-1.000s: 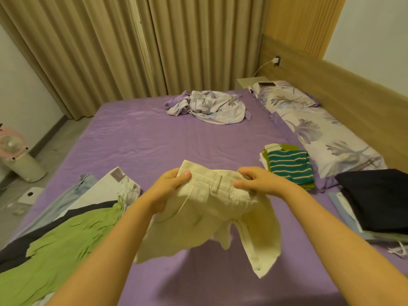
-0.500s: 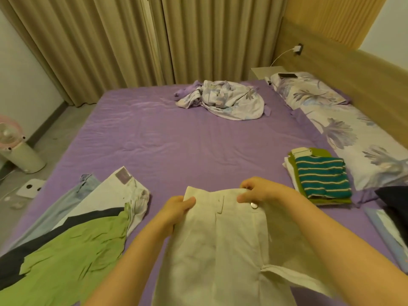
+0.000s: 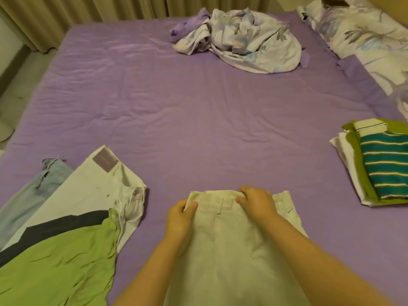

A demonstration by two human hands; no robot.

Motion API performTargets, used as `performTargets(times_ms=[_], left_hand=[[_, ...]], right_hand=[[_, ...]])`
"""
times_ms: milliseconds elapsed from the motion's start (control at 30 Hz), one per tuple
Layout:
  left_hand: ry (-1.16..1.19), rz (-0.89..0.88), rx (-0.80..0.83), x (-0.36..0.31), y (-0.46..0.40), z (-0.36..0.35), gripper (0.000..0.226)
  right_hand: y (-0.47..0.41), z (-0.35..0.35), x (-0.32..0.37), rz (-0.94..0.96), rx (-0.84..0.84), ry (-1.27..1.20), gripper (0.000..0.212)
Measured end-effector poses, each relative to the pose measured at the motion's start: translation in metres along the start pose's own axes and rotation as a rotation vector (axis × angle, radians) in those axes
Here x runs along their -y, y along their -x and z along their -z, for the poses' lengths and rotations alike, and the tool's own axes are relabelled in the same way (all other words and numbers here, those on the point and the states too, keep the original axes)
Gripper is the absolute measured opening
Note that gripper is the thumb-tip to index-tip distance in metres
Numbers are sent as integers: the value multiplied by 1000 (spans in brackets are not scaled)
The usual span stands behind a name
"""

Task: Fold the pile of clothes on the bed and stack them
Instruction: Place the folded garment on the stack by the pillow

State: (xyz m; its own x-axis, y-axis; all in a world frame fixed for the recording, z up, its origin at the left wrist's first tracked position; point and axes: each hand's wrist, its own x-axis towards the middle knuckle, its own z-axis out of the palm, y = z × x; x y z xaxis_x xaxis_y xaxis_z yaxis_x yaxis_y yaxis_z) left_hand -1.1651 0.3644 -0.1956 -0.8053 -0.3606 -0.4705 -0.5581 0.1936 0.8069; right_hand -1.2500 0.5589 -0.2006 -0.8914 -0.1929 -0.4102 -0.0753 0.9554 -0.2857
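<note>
Cream trousers (image 3: pixel 231 246) flat on near bed (image 3: pixel 198 129), waistband far | left hand (image 3: pixel 180 219) pinches left waistband corner; right hand (image 3: pixel 257 203) fingers curl gripping waistband middle | cloth soft, light, limp; best taken by stiffer waistband.

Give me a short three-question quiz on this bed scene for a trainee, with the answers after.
1. True or false: both hands grip the cream trousers at the waistband.
2. Which garment tops the folded stack on the right? A green shirt, B teal striped top, C black trousers.
3. What lies crumpled at the far side of the bed?

Key
1. True: left hand, right hand.
2. B, the teal striped top.
3. A floral sheet.
</note>
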Motion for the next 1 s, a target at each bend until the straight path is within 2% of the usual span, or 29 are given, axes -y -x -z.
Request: performTargets(times_ms=[100,167,233,300,367,433,500,633,700,767,833,867,933,1000], left_hand=[[-68,35,-33,6,-36,-2,20],[-179,87,-69,16,-55,-7,8],[-379,90,-177,26,-64,-17,28],[-442,-8,-237,33,-63,-32,37],[-313,-83,-102,38,-59,-52,30],[-145,-56,148,42,-54,-76,23],[-75,-12,318,42,-50,-99,22],[32,119,374,40,-48,-133,28],[-25,109,397,39,-49,-143,19],[-172,62,435,40,-50,-151,17],[-295,22,449,39,-51,-156,19],[-298,11,458,38,-52,-158,19],[-250,-17,457,34,-53,-162,13],[-244,-64,384,31,-55,-167,18]], right_hand=[[-29,-11,3,56,-16,11,22],[-41,-19,-1,76,-17,-134,24],[-46,-25,-12,53,-50,-327,25],[-45,-32,-33,26,-102,-380,23],[-41,-41,-60,5,-127,-334,25],[-40,-49,-87,-64,-113,-219,29],[-38,-56,-112,-157,-60,-103,39],[-28,-65,-138,-343,-65,-228,76],[-24,-70,-142,-410,-70,-307,88],[-21,-70,-146,-483,-68,-467,79],[-19,-65,-152,-440,-110,-530,42],[-17,-60,-154,-392,-139,-529,34],[-17,-49,-157,-314,-174,-476,33],[-25,-38,-156,-276,-198,-323,32]])
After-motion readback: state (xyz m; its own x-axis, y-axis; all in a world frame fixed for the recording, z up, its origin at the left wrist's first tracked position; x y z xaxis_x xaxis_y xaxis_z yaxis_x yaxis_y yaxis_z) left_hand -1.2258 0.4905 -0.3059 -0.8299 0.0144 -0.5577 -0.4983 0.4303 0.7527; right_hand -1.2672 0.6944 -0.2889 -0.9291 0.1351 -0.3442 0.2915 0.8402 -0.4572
